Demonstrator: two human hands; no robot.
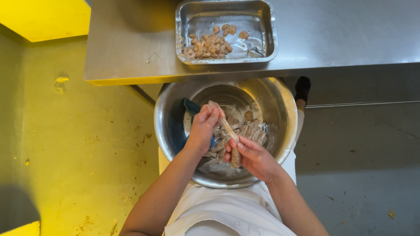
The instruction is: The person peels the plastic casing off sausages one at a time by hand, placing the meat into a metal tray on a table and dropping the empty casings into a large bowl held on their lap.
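Observation:
A large round steel bowl (280, 105) rests on my lap and holds several brown sausage-like pieces (253, 129) with loose pale casings. My right hand (256, 158) grips one sausage piece (236, 158) over the bowl. My left hand (202, 126) pinches the pale casing strip (225, 123) that stretches up from that piece, peeled partly away. A dark blue object (190, 106) lies in the bowl behind my left hand.
A rectangular steel tray (258, 26) with several small brown chunks (209, 46) sits on a steel table (332, 35) just beyond the bowl. Yellow-lit floor (78, 144) spreads to the left, grey floor to the right. A foot in a black sock (302, 87) shows under the table.

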